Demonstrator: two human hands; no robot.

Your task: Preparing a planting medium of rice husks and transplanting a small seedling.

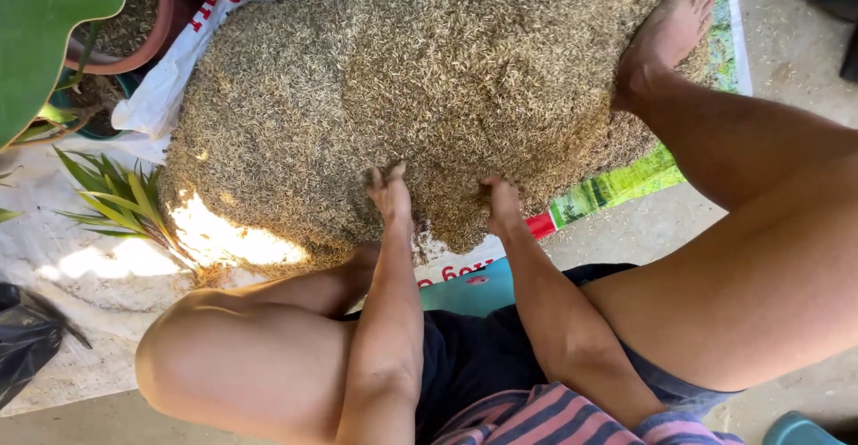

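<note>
Both forearms stretch forward between the bent knees: the left hand (391,190) rests on the near edge of the heap of unhusked rice grain (420,79), fingers close together and pressed onto the grain, while the right hand (502,204) is curled into the grain, though whether it grips any cannot be told. Beyond the fingertips the heap spreads over a printed woven sack (617,186); the person's bare right foot (666,29) stands on its far right side, and clay plant pots (134,16) sit past its far left.

The broad brown grain heap (429,79) lies open ahead; terracotta flower pots (134,25) block the left, a bare foot (670,25) the right.
</note>
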